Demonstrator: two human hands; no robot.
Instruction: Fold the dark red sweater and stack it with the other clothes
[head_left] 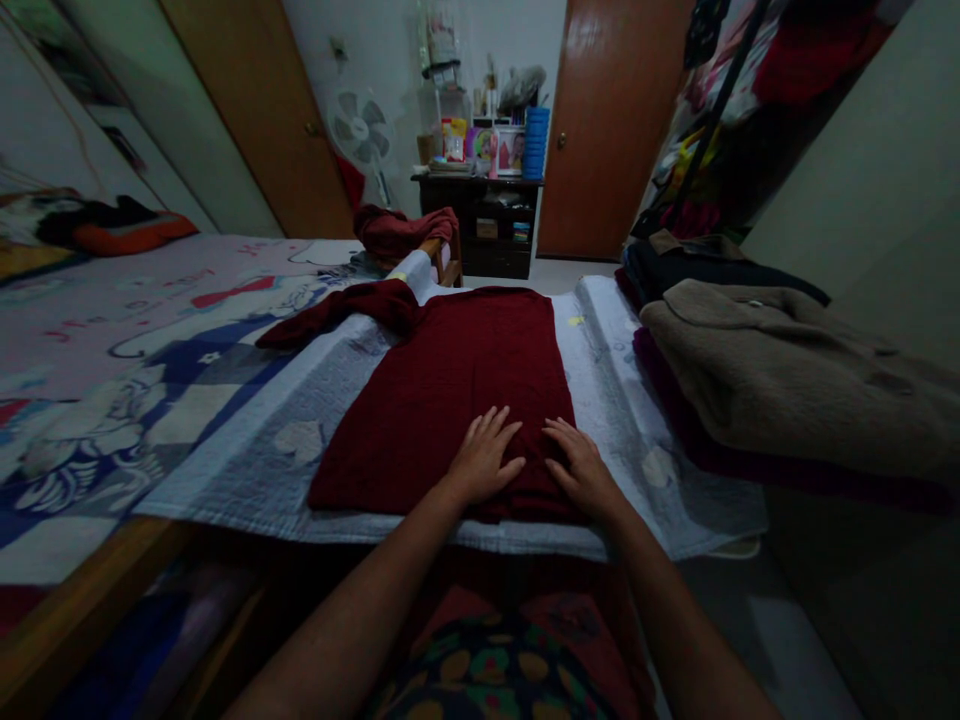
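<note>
A dark red garment (pixel 465 370) lies spread on a pale blue patterned cloth (pixel 255 480). One sleeve of it stretches out to the far left, while its right side looks straight, with no sleeve showing there. My left hand (pixel 486 458) rests flat on the lower middle of the garment, fingers apart. Close to the garment's right edge, my right hand (pixel 581 468) lies on the fabric with its fingers spread. Neither hand grips anything.
Folded clothes, a brown fleecy coat (pixel 780 370) uppermost, are stacked at the right. A bed (pixel 187 320) with a printed sheet adjoins on the left. Beyond are a reddish cloth (pixel 401 232), a dark cabinet (pixel 495 225) and a fan (pixel 361 128).
</note>
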